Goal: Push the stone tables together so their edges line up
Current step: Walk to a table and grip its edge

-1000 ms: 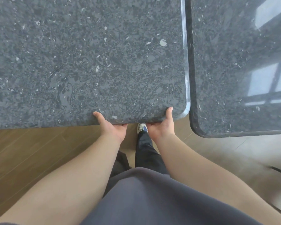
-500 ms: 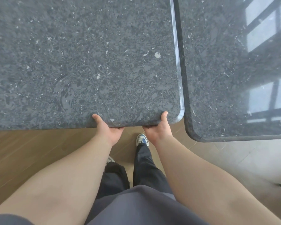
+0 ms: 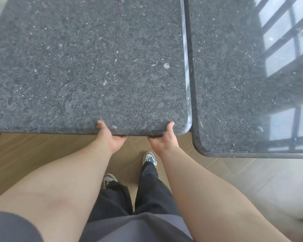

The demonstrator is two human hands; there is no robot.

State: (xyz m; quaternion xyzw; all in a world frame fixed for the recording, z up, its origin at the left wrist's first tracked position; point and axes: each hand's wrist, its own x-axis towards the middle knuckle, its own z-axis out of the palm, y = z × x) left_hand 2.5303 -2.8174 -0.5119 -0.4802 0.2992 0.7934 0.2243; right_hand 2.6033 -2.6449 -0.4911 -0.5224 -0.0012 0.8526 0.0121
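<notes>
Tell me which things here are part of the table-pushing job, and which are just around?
Part of the job:
- left stone table, gripped at its near edge
- right stone table, its near edge sitting closer to the person
- left hand
- right hand

Just around:
- wooden floor
- sneakers
- window reflection on the right tabletop

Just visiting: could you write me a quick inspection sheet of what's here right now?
Surface: wooden floor at left, pale tiles at right.
Job's things: left stone table beside right stone table; thin seam between them, near edges not level, the right one reaches closer.
Clutter: nothing seen.
Grippers: left hand and right hand grip the left table's near edge, thumbs on top.
Cables: nothing seen.
Surroundings: window reflection on the right table; person's shoes.
</notes>
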